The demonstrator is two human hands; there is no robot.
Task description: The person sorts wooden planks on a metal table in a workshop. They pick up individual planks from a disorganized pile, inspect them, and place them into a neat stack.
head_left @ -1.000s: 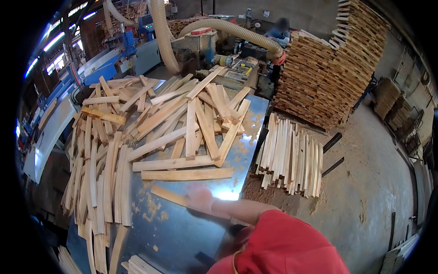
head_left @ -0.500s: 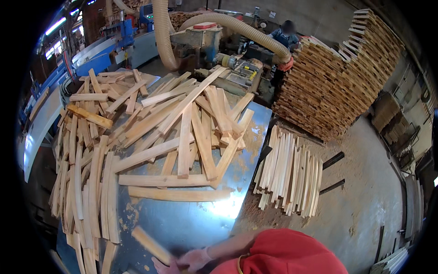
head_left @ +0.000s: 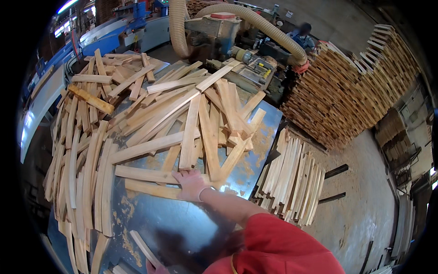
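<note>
Nearby, jumbled boards [head_left: 208,137] crowd the right hand [head_left: 190,184], spread on two slats [head_left: 148,188], apart from the left hand [head_left: 157,270], grip unclear.

This is a wood workshop: it has long pale wooden sticks [head_left: 155,146] heaped on a shiny blue-grey metal table [head_left: 191,226], a tall brown wood stack [head_left: 351,91] and fat beige ribbed hoses [head_left: 178,32]

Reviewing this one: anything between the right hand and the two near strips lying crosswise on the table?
Nothing visible. The right hand reaches directly over the farther strip and the nearer strip. A slanting strip ends just beyond the hand, not between.
</note>
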